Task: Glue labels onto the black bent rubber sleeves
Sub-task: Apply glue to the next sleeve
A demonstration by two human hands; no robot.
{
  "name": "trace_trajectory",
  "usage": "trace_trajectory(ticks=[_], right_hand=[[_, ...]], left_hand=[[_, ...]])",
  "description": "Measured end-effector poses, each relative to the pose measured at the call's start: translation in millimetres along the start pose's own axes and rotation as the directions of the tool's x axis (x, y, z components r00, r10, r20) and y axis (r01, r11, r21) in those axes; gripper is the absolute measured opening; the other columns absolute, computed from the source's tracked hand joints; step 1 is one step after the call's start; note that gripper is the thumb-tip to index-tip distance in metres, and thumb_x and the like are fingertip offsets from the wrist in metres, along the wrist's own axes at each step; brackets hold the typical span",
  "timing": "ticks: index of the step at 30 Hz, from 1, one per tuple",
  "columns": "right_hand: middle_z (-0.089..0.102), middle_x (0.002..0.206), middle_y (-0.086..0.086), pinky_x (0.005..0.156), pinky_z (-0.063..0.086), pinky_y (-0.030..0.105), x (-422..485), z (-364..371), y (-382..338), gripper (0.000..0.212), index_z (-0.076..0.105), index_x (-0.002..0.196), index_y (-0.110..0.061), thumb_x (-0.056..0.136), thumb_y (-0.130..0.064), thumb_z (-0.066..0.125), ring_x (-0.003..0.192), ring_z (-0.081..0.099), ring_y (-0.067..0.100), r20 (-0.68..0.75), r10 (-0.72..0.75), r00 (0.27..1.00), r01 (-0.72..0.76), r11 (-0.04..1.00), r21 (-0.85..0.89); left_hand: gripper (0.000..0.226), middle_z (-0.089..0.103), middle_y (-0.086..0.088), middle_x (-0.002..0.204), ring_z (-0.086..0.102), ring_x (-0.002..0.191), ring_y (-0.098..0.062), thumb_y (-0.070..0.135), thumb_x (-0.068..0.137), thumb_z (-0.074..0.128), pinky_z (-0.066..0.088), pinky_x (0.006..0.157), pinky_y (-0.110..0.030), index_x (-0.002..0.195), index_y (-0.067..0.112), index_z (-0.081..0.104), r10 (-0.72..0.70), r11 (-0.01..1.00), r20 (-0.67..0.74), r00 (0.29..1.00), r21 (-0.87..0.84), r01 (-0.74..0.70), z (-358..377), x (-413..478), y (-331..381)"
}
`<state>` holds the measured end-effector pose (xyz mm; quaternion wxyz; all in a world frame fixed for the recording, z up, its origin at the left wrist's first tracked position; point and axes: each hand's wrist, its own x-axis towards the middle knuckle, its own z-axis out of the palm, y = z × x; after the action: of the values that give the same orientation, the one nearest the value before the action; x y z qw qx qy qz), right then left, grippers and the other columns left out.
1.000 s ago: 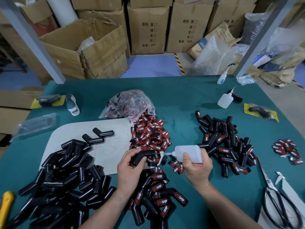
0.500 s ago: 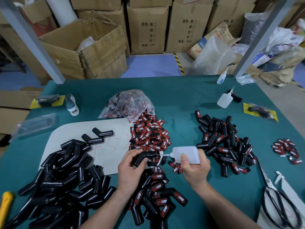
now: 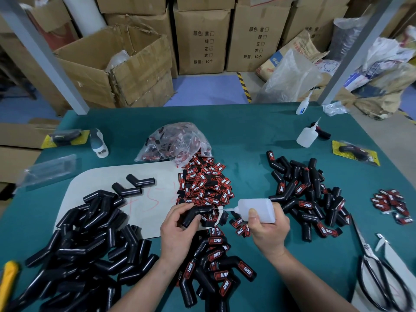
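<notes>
My left hand (image 3: 179, 230) grips a black bent rubber sleeve (image 3: 195, 213) above the table. My right hand (image 3: 269, 230) holds a white glue bottle (image 3: 256, 209) on its side, its thin nozzle pointing left and touching the sleeve's upper end. A pile of red-and-black labels (image 3: 203, 184) lies just behind the hands. Unlabelled sleeves (image 3: 85, 239) are heaped at the left. Labelled sleeves lie in a pile (image 3: 216, 269) between my forearms and in another pile (image 3: 306, 192) at the right.
A clear bag of labels (image 3: 174, 143) lies behind the label pile. Two more glue bottles (image 3: 307, 137) stand at the back right. Scissors (image 3: 378, 273) lie at the right edge. A white board (image 3: 148, 199) sits under the work area. Cardboard boxes stand beyond the green table (image 3: 243, 136).
Both hands have stayed in place. The glue bottle's nozzle has come closer to the sleeve and now touches its upper end.
</notes>
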<state>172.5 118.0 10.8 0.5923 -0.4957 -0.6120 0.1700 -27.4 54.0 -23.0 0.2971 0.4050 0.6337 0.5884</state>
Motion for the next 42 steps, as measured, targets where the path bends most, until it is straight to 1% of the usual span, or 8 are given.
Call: trace_trajectory(ticks=[8,12,17,23,28,36,39,42], right_hand=[[0.047,0.056,-0.004,0.048,0.032,0.001,-4.4,0.5,-3.1,0.074,0.056,0.066,0.006,0.092,-0.063,0.053,0.055,0.047,0.007,0.007,-0.053,0.999,0.053,0.999,0.007],[0.050,0.049,0.007,0.047,0.033,0.008,-7.0,2.0,-2.5,0.076,0.056,0.065,0.006,0.092,-0.065,0.051,0.055,0.049,0.016,-0.012,-0.080,0.997,0.080,0.996,-0.026],[0.048,0.049,0.005,0.041,0.035,0.016,-6.8,2.6,1.4,0.070,0.055,0.064,0.005,0.092,-0.059,0.052,0.055,0.047,0.014,-0.024,-0.110,0.994,0.108,0.991,-0.082],[0.040,0.058,-0.012,0.051,0.029,-0.002,-4.7,0.7,3.2,0.040,0.053,0.064,-0.001,0.077,-0.038,0.063,0.056,0.043,0.003,-0.032,-0.060,0.998,0.058,0.997,-0.054],[0.043,0.058,-0.007,0.052,0.030,-0.003,-6.3,0.3,-2.7,0.068,0.054,0.065,0.003,0.092,-0.060,0.054,0.057,0.045,0.002,-0.023,-0.041,0.999,0.041,0.999,0.003],[0.046,0.056,-0.003,0.048,0.030,-0.001,-6.4,0.4,-7.5,0.073,0.054,0.065,0.005,0.091,-0.064,0.052,0.055,0.046,0.005,-0.015,-0.040,0.999,0.041,0.999,0.033],[0.049,0.053,0.002,0.045,0.032,0.004,-6.2,0.9,-8.1,0.075,0.055,0.066,0.007,0.091,-0.064,0.052,0.054,0.049,0.010,-0.015,-0.038,0.999,0.038,0.999,0.034],[0.048,0.058,-0.007,0.050,0.033,-0.001,-6.3,0.4,-9.2,0.074,0.056,0.068,0.007,0.091,-0.063,0.054,0.057,0.052,-0.007,0.001,-0.038,0.999,0.038,0.997,0.063]], left_hand=[[0.058,0.067,0.020,0.110,0.065,0.107,-0.001,-0.001,0.083,0.081,0.050,0.080,-0.006,0.103,0.052,0.071,0.018,1.000,-0.001,1.000,0.007,-0.018,0.4,-0.2,0.2],[0.058,0.067,0.019,0.111,0.066,0.107,-0.003,-0.002,0.083,0.081,0.050,0.079,-0.005,0.103,0.052,0.071,0.033,0.999,0.004,0.999,0.012,-0.033,1.6,-1.2,-0.1],[0.058,0.067,0.020,0.111,0.065,0.106,-0.003,0.000,0.083,0.082,0.051,0.077,-0.006,0.102,0.053,0.071,0.016,1.000,0.000,1.000,0.008,-0.016,1.2,-0.8,0.5],[0.049,0.069,0.017,0.113,0.066,0.110,-0.005,-0.001,0.084,0.080,0.051,0.079,-0.007,0.105,0.043,0.074,0.023,1.000,0.038,0.999,-0.020,-0.022,-0.5,-1.4,3.9],[0.045,0.069,0.020,0.115,0.066,0.112,-0.002,0.001,0.083,0.082,0.050,0.071,-0.005,0.108,0.038,0.074,0.049,0.999,0.065,0.997,0.014,-0.050,-0.8,-3.7,4.9],[0.045,0.068,0.022,0.115,0.065,0.112,-0.001,0.000,0.083,0.082,0.050,0.077,-0.005,0.107,0.036,0.074,0.056,0.998,0.074,0.996,0.024,-0.058,-0.9,-4.0,4.3],[0.044,0.068,0.022,0.115,0.065,0.112,0.000,0.000,0.083,0.082,0.051,0.074,-0.006,0.107,0.036,0.074,0.059,0.998,0.067,0.996,0.032,-0.061,-1.0,-3.7,2.9],[0.043,0.068,0.023,0.114,0.065,0.112,-0.002,-0.001,0.082,0.082,0.051,0.071,-0.007,0.107,0.033,0.075,0.068,0.997,0.065,0.996,0.040,-0.071,-0.6,-3.1,0.6]])
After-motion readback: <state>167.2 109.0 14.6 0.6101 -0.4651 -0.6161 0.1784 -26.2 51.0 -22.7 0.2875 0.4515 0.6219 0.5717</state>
